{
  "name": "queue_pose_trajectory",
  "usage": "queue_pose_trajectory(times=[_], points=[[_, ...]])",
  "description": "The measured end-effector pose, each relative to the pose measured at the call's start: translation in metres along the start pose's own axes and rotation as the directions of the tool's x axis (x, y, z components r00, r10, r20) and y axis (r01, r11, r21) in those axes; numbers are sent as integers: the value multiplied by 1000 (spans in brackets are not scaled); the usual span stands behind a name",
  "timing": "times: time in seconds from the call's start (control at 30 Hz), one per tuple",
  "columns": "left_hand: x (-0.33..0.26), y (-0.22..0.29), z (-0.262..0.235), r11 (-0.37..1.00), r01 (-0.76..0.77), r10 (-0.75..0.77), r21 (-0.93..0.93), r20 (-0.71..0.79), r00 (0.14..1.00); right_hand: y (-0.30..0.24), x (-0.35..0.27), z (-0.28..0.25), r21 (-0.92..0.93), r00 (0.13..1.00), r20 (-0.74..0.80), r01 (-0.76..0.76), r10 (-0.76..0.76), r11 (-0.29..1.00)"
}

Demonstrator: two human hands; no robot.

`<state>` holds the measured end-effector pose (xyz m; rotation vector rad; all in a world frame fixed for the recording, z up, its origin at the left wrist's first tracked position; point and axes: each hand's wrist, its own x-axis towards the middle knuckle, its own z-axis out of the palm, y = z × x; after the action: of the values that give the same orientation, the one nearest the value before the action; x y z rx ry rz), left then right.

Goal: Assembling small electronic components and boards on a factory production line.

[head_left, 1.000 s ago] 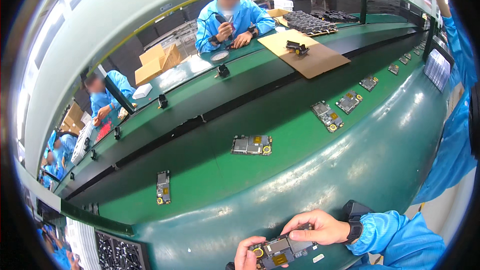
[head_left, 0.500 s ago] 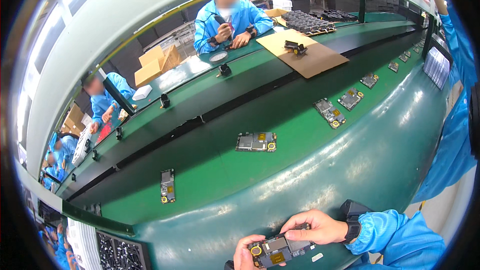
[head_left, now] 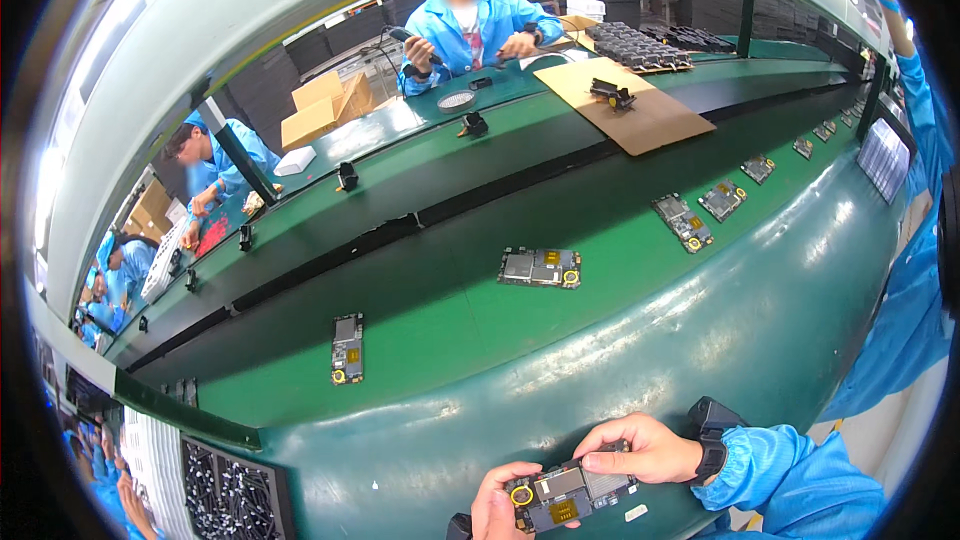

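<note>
A dark phone circuit board (head_left: 558, 485) with a yellow-ringed round part and a gold patch lies between my two hands near the front edge. My left hand (head_left: 496, 502) is closed on its left end, next to the yellow ring. At the other end, my right hand (head_left: 645, 450) grips the board, its thumb laid over the grey metal shield. A small pale strip (head_left: 635, 513) rests on the green bench just right of the board. Both wrists carry black bands; the left one shows only in part.
Similar boards (head_left: 540, 267) lie spaced along the green belt (head_left: 440, 340) beyond the bench. A black tray (head_left: 235, 488) of small dark parts stands at the lower left. Across the line, a co-worker (head_left: 470, 25) holds a dark tool near a cardboard sheet (head_left: 650, 120).
The whole scene has shifted slightly in the picture, mostly rightward. My hands keep hold of the same board. The co-worker opposite has moved their hands apart.
</note>
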<state>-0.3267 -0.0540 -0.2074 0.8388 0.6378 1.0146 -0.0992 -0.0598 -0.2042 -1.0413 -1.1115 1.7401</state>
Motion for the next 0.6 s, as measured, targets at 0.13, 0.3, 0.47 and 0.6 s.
queue_pose_trajectory(times=[0.13, 0.3, 0.47, 0.6], points=[[1, -1, -7, 1000, -8, 8, 18, 7, 1000, 3, 5, 3, 18, 1000, 1, -2, 2, 1000], [-4, 0, -13, 997, -32, 32, 65, 2, 999, 3, 7, 8, 50, 1000, 24, -18, 17, 999], [-10, 14, -13, 880, -207, 198, 428, 66, 978, -2, 8, 14, 45, 998, 54, -16, 13, 999], [-12, 18, -16, 864, -216, 214, 455, 57, 975, -1, 10, 18, 90, 997, 61, -61, 55, 994]])
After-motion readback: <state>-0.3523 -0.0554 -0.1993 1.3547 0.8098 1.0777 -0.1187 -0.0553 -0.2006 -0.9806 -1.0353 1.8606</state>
